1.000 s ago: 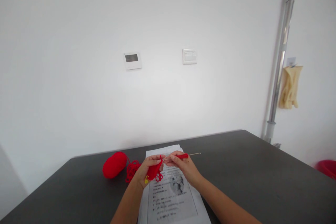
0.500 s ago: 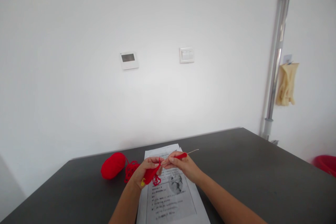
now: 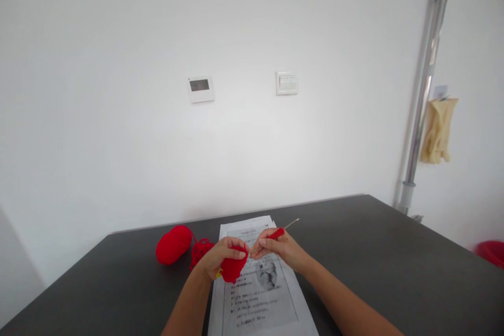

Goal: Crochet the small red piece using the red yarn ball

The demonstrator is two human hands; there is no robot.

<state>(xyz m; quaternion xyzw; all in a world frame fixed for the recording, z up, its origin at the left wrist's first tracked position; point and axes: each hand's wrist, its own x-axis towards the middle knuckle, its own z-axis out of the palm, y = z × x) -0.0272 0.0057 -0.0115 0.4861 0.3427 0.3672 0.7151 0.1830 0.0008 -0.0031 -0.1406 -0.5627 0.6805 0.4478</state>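
Observation:
My left hand (image 3: pixel 222 256) pinches a small piece of red crochet work (image 3: pixel 234 265) between thumb and fingers. A yellow stitch marker (image 3: pixel 219 273) hangs at the work's lower left edge. My right hand (image 3: pixel 281 249) is closed round the red handle of a crochet hook (image 3: pixel 279 233); one thin metal end points up and right. Its other end is near the upper right edge of the work, too fine to make out clearly. To the left lies a ball of red yarn (image 3: pixel 174 244), with loose red yarn (image 3: pixel 201 252) between it and my left hand.
Printed sheets (image 3: pixel 268 304) lie under my hands on the dark table (image 3: pixel 354 252). A white wall stands behind, with a thermostat (image 3: pixel 201 90) and a light switch (image 3: pixel 287 83). On the right are a metal pole (image 3: pixel 426 100), hanging yellowish gloves (image 3: pixel 439 131) and a red basin (image 3: pixel 491 252).
The crochet work has turned in my left hand and now shows a broader face. The hook's free end is tilted further up. The whole view has shifted slightly.

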